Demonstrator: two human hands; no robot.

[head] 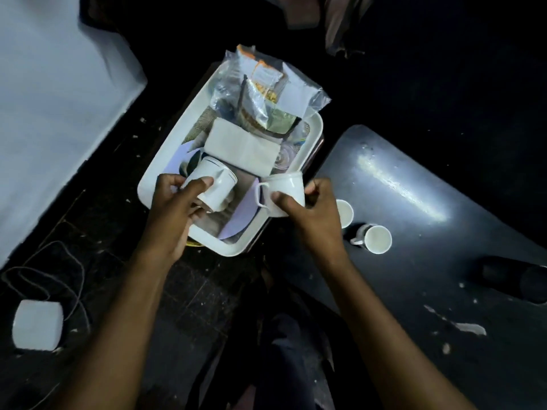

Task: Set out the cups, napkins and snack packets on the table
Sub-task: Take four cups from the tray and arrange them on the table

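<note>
Cups are what I handle at this moment: my left hand [174, 208] is closed around a white ceramic cup with a thin dark line at the rim [214, 184], which lies tilted on its side just over the near end of the white rectangular plastic tray [165, 152]. My right hand [310, 214] pinches a plain white ceramic cup with a handle [285, 192], thumb on the front wall and fingers behind, at the tray's right edge. I judge that both cups are on the way to the dark table [429, 261] at my right.

The first risk is the grip. The left cup is held by its smooth wall and not by the handle, and it is tilted, so it can slip and fall on the tray or on the dark floor. The second risk is on the table itself: two small white cups [377, 239] already stand near its edge, just beside my right hand, and one is partly hidden behind my wrist. If I bring the new cup down without care, it can knock them.

Further away on the tray lies a folded stack of pale napkins [242, 149], and beyond it clear snack packets [266, 84] hang over the far rim. A push on the tray can make them slide off. The light is weak, so I cannot tell exactly where the table edge is.
</note>
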